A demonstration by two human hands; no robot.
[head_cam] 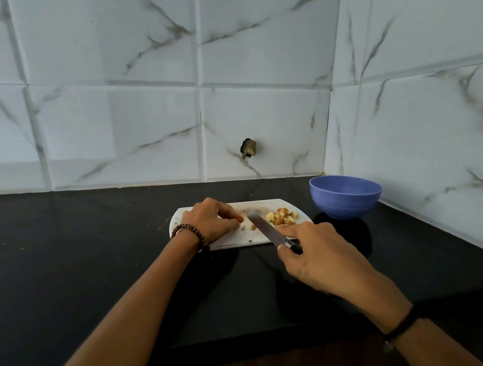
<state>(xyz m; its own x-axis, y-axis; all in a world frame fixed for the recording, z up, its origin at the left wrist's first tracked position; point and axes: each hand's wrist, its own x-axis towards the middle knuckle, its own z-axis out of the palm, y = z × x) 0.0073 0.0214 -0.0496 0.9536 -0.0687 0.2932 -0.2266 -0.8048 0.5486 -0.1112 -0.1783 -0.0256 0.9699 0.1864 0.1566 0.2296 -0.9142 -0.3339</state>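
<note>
Your left grip (211,222) lies knuckles up, fingers curled under, its forearm stretched straight ahead. Your right grip (317,253) wraps the knife (264,226) by its handle, forefinger pointing forward, wrist angled inward.

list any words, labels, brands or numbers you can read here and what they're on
None: no readable text shows anywhere in the head view.
The knife, the white cutting board, the blue bowl, the marble-look wall tiles and the black counter show no print, label, brand or number.
</note>
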